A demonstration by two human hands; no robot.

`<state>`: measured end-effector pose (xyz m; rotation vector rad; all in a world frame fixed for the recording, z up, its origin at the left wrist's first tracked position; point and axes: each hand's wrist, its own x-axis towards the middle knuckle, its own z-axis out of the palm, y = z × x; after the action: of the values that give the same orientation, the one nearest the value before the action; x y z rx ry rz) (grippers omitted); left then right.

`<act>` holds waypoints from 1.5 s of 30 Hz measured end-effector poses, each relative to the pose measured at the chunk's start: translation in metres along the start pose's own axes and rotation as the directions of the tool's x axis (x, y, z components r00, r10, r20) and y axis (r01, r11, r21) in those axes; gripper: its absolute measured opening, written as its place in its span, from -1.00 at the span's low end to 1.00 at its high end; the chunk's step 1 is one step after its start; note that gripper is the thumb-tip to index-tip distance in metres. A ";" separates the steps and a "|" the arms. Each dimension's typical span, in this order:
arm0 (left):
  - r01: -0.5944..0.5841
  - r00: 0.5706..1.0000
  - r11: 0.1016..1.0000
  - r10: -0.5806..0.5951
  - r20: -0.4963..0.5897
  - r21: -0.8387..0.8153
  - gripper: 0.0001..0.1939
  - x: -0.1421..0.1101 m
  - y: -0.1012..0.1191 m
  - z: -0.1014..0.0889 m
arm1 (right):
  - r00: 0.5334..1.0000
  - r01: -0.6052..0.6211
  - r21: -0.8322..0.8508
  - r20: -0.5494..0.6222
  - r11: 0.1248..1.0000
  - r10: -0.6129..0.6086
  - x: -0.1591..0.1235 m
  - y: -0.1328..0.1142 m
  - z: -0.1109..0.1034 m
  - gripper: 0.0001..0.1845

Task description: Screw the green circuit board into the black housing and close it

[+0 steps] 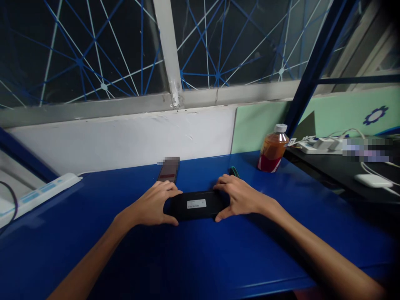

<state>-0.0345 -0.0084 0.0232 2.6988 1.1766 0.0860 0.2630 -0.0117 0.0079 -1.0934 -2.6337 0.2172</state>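
Note:
A flat black box with a white printed label on its upper face lies on the blue tabletop, between my hands. My left hand grips its left end, thumb at the near edge and fingers at the far edge. On the right end, my right hand has the same kind of hold. Just beyond my left hand lies a dark phone-like slab. A small dark green-edged object shows behind my right hand, partly hidden by it; its kind is unclear.
A bottle of orange-brown drink stands at the back right. On the left edge lies a white power strip. A black neighbouring table holds plugs, cables and a white adapter. Behind are a white wall and windows.

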 end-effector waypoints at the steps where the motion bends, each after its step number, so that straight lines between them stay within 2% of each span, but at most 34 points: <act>1: 0.005 1.000 1.000 -0.005 0.003 -0.004 -0.28 0.000 0.001 -0.001 | 1.000 0.003 0.001 -0.001 1.000 -0.003 0.000 0.000 0.000 -0.12; 6: 0.026 0.999 1.000 -0.025 0.036 -0.017 -0.25 -0.001 -0.003 -0.004 | 1.000 -0.021 0.019 -0.010 1.000 0.022 0.001 -0.001 0.004 -0.06; 12: 0.022 0.998 1.000 -0.023 0.062 0.010 -0.12 -0.004 -0.014 -0.005 | 0.999 -0.025 -0.007 -0.024 1.000 0.024 0.000 0.000 0.004 -0.01; 19: 0.006 1.000 1.000 -0.006 0.026 -0.008 -0.35 -0.001 -0.007 -0.006 | 1.000 -0.030 0.013 -0.002 0.999 0.030 -0.002 0.002 0.001 -0.08; 24: -0.003 1.000 1.000 0.003 0.019 -0.009 -0.37 -0.003 -0.011 -0.005 | 1.000 -0.012 0.043 -0.001 0.999 0.012 -0.001 0.001 0.006 -0.08; 29: 0.030 1.000 0.999 -0.030 -0.004 0.037 -0.21 -0.005 -0.012 0.000 | 0.998 -0.029 0.040 -0.056 0.999 0.031 0.000 0.000 0.007 -0.01; 31: 0.009 0.999 0.998 -0.007 -0.043 0.055 -0.14 -0.002 -0.004 0.005 | 0.991 -0.051 0.039 -0.121 0.998 0.055 0.000 0.003 0.003 -0.08; 34: -0.012 0.993 0.999 0.018 -0.114 0.050 -0.17 0.005 0.010 0.015 | 0.937 -0.181 -0.021 -0.307 0.983 0.166 -0.001 0.013 -0.004 -0.40; 36: -0.043 0.992 0.999 0.045 -0.117 0.016 -0.31 0.009 0.015 0.020 | 0.854 -0.368 -0.068 -0.419 0.927 0.308 -0.003 0.024 -0.006 -0.50; 37: -0.044 0.993 0.999 0.044 -0.108 0.002 -0.36 0.010 0.016 0.021 | 0.802 -0.481 -0.085 -0.444 0.873 0.399 -0.004 0.030 -0.006 -0.49; 39: -0.032 0.996 0.999 0.030 -0.085 -0.015 -0.39 0.010 0.015 0.020 | 0.720 -0.642 -0.113 -0.428 0.759 0.545 -0.005 0.041 -0.004 -0.43; 41: -0.025 0.997 1.000 0.024 -0.072 -0.019 -0.38 0.009 0.011 0.017 | 0.684 -0.713 -0.105 -0.321 0.693 0.656 -0.006 0.050 0.000 -0.33; 42: -0.029 0.997 0.999 0.027 -0.071 -0.019 -0.38 0.008 0.009 0.016 | 0.681 -0.722 -0.083 -0.265 0.687 0.683 -0.006 0.053 0.003 -0.31; 45: -0.042 0.996 0.999 0.041 -0.074 -0.014 -0.40 0.006 0.006 0.014 | 0.694 -0.708 -0.041 -0.226 0.705 0.684 -0.006 0.059 0.010 -0.45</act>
<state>-0.0244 -0.0097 0.0104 2.7283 1.1354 0.2022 0.3035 0.0255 -0.0169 -2.0203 -1.9502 0.0819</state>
